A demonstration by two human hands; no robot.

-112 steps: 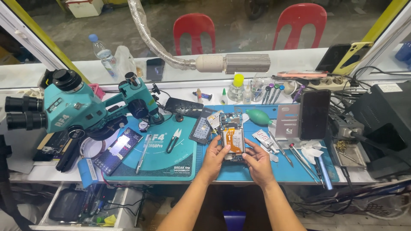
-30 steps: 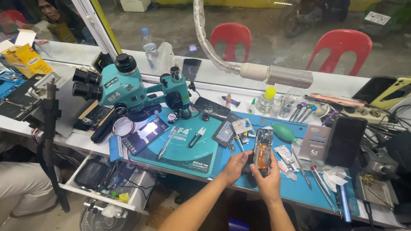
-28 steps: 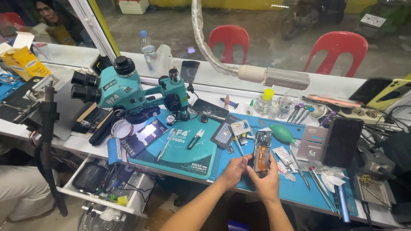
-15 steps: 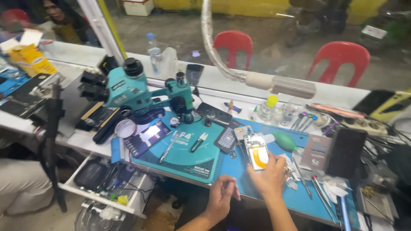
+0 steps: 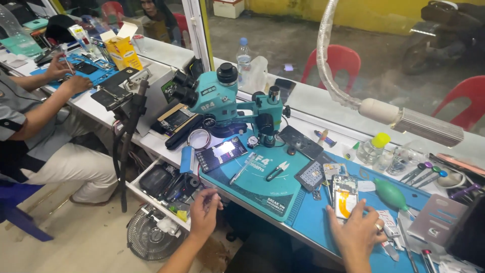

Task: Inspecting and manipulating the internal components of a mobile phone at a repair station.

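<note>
An opened phone [image 5: 345, 194] with its back off, showing an orange flex strip, lies on the blue bench mat [image 5: 313, 222]. My right hand [image 5: 359, 231] rests on the mat with thumb and fingers around the phone's lower end. My left hand [image 5: 204, 210] hangs in front of the bench edge, off the phone, fingers loosely curled and holding nothing. It is beside the open drawer [image 5: 166, 184] of small tools, below the teal work mat [image 5: 262, 177].
A teal stereo microscope [image 5: 222, 98] stands at the back left of the mat, a lit phone [image 5: 222, 151] in front of it. Tweezers [image 5: 275, 172], a green blower bulb [image 5: 391, 194] and an extraction hose [image 5: 333, 60] are nearby. A floor fan [image 5: 149, 235] sits below. A co-worker [image 5: 30, 126] sits at left.
My left hand has let go of the phone and dropped to the bench edge near the drawer. My right hand has laid the phone on the blue mat. The view swung left.
</note>
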